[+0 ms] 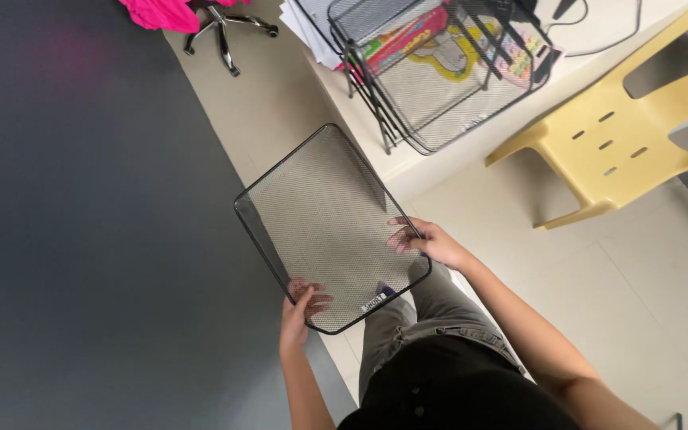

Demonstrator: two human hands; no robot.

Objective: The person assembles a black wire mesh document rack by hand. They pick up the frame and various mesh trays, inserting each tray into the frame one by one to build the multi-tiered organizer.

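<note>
mesh tray (pixel 324 215) | left hand (pixel 298 310), right hand (pixel 431 241) grip pinching rims | small white label (pixel 372 303), maybe

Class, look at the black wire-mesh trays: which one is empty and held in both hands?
The single mesh tray gripped by left hand and right hand; the stacked trays on the desk hold papers.

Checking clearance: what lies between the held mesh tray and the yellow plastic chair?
Head view: only bare tiled floor separates the mesh tray from the yellow plastic chair.
</note>
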